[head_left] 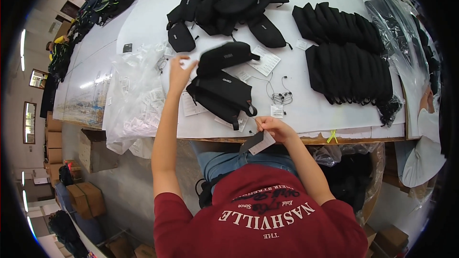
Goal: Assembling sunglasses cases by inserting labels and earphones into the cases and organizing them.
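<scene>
Head view: right hand [272, 128] had its fingers pinched on a dark-and-white tag [263, 144] by its top, lower center of frame, near the counter [295, 74] edge. Left hand [180, 74] was beside a black pouch [227, 58] mid-frame, fingers apart, apparently empty. Imo a light grip made sense: fewer creases, less snagging on the loose cords [282, 98] right of center.
</scene>
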The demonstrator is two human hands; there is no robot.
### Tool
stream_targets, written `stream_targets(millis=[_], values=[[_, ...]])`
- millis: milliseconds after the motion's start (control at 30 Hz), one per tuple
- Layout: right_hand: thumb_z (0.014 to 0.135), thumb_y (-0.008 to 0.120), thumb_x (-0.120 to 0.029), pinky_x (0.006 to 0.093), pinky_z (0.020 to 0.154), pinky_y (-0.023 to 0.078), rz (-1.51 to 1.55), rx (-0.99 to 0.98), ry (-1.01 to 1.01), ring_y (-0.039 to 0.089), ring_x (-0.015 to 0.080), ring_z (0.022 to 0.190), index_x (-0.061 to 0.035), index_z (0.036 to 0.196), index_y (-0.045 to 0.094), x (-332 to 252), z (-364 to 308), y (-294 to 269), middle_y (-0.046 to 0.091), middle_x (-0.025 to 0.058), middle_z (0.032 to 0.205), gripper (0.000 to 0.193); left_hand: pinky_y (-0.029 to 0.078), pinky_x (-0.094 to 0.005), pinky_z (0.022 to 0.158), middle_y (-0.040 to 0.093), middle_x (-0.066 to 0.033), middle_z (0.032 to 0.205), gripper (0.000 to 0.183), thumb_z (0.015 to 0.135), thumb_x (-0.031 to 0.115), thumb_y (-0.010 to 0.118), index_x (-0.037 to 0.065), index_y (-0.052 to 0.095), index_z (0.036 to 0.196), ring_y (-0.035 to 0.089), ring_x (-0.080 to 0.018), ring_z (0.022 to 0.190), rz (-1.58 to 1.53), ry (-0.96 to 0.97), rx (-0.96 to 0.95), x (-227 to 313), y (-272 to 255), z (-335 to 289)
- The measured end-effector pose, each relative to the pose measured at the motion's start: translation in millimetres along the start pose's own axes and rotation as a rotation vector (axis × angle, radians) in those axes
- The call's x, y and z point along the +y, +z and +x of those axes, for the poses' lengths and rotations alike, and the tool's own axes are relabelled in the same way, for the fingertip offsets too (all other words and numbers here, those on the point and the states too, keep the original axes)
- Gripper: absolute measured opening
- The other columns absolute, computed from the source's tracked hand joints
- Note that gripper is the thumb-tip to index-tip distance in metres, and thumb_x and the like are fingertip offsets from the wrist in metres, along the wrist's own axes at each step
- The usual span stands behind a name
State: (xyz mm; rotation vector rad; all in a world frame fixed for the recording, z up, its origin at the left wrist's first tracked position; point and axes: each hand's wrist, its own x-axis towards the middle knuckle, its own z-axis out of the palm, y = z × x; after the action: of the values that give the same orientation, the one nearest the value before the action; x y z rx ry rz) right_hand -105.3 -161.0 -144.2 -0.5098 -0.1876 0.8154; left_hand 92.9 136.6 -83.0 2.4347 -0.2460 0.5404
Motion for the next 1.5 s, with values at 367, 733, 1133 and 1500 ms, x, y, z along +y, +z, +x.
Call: stream_targets(millis=[367, 733, 1133, 1500], values=[[0.082, 0.063, -0.015, 0.0162, 0.035, 0.031, 0.089, 0.077, -0.101, 0.041, 0.0027, 0.04, -0.0028, 0.08, 0.051, -5.2, -18.2, 4.5, 0.057, 0.003, 0.073, 0.017, 0.03, -0.0418, 0.101, 0.055, -0.0049, 0.114, 0.021, 0.071, 0.001, 0.063, 0.012, 0.065, 0.089, 0.043, -0.029, 0.115, -0.144, 0.526, -0.496, 149.1, 4.8, -107.3], [0.084, 0.064, -0.011, 0.0185, 0.045, 0.024, -1.0, 0.737, -0.259, 0.035, 0.0014, 0.05, -0.0036, 0.083, 0.065, -45.9, -6.7, 96.3, 0.047, -0.0052, 0.056, 0.008, 0.037, -0.0299, 0.067, 0.049, -0.0019, 0.075, 0.02, 0.062, 0.0, 0.074, 0.01, 0.067, 0.078, 0.045, -0.0187, 0.074, -0.441, 0.057, 0.044, 170.6, -18.3, -154.0], [0.081, 0.068, -0.01, 0.0238, 0.045, 0.033, -1.754, 0.483, -0.525, 0.041, 0.0031, 0.051, -0.0042, 0.085, 0.065, -26.8, 10.5, 111.2, 0.045, -0.0026, 0.056, 0.008, 0.038, -0.0212, 0.064, 0.052, -0.0021, 0.083, 0.01, 0.074, 0.003, 0.069, 0.001, 0.066, 0.084, 0.045, -0.0101, 0.072, -0.737, -0.351, -0.201, 158.9, -40.1, -171.2], [0.086, 0.058, -0.003, 0.0225, 0.073, 0.043, -0.548, 0.407, -0.419, 0.055, 0.0092, 0.079, -0.0029, 0.093, 0.05, -29.7, 1.0, 111.7, 0.059, 0.0062, 0.085, 0.011, 0.035, -0.0165, 0.063, 0.055, -0.0002, 0.083, 0.006, 0.089, 0.003, 0.056, 0.002, 0.056, 0.095, 0.045, -0.0034, 0.07, -1.324, -0.502, -0.118, 172.7, -58.3, -165.9]])
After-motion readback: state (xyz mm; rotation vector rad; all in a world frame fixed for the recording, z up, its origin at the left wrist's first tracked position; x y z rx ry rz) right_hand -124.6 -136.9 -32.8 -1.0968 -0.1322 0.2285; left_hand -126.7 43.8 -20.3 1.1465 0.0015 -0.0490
